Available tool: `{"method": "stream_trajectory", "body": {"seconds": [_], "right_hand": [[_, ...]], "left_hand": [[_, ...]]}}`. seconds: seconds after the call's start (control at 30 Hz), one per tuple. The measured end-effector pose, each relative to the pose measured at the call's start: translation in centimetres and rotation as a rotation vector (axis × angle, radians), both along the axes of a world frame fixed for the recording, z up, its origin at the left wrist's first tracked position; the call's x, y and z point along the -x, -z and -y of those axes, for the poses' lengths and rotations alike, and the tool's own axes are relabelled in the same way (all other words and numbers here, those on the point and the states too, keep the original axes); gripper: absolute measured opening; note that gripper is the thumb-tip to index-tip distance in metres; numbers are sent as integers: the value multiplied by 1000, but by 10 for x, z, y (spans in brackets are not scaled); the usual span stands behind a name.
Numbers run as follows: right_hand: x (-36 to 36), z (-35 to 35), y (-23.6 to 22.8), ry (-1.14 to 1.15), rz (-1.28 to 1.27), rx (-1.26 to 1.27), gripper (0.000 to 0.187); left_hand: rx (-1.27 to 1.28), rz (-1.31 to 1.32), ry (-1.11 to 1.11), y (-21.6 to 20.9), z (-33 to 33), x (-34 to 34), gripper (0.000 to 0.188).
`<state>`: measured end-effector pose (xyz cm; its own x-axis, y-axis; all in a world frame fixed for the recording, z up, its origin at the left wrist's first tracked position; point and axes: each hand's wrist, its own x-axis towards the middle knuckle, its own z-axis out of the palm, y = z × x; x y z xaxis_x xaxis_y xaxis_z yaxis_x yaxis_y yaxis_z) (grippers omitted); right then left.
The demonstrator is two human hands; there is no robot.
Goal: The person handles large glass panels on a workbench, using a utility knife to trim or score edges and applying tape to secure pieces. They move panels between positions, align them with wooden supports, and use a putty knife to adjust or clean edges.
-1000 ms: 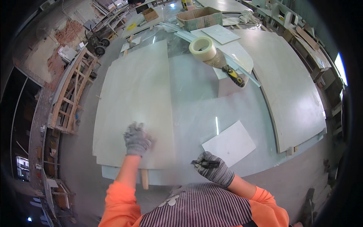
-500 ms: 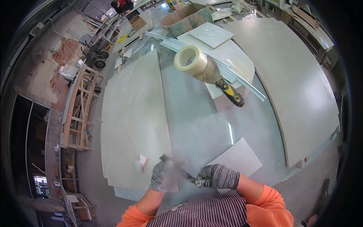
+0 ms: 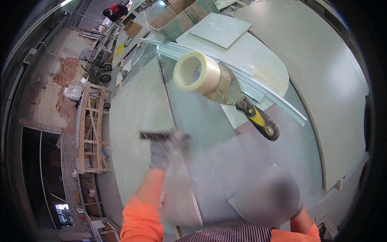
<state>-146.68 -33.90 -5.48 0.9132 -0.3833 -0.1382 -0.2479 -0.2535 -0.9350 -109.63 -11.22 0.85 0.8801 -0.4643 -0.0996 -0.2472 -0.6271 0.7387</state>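
Note:
My left hand (image 3: 160, 151), in a grey knit glove, is blurred by motion over the large pale panel at left. It is closed on a dark bar-shaped tool (image 3: 150, 135) whose kind I cannot make out. At the lower right my right hand (image 3: 297, 212) shows only its glove cuff; a blurred round patch hides its fingers. Farther away, a roll of tape (image 3: 210, 76) rests by the blade of a putty knife (image 3: 260, 119) with a black and yellow handle. Beneath them lie long white strips (image 3: 278, 103).
A large pale panel (image 3: 133, 109) covers the table's left, and another panel (image 3: 318, 68) its right. A square tile (image 3: 221, 30) lies on a rounded slab near a worn cardboard box (image 3: 183, 18). A wooden frame (image 3: 92, 129) stands at left; a person (image 3: 115, 12) bends over far off.
My left hand has moved forward and up with the dark tool, away from my right hand. My right hand has drawn back to the lower right. The view has shifted.

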Motion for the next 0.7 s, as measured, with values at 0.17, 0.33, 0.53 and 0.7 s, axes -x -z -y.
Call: {"method": "stream_trajectory", "body": {"seconds": [0.17,0.33,0.53,0.7], "right_hand": [[77,1,54,536,-57,532,11],[91,-9,70,406,3,887,27],[55,3,29,407,-89,754,7],[70,-7,44,510,-142,848,11]], "left_hand": [[89,150,-316,23,41,-164,22],[31,235,-336,50,72,-275,28],[63,292,-317,72,94,-332,23],[-165,435,-231,69,107,-344,23]]}}
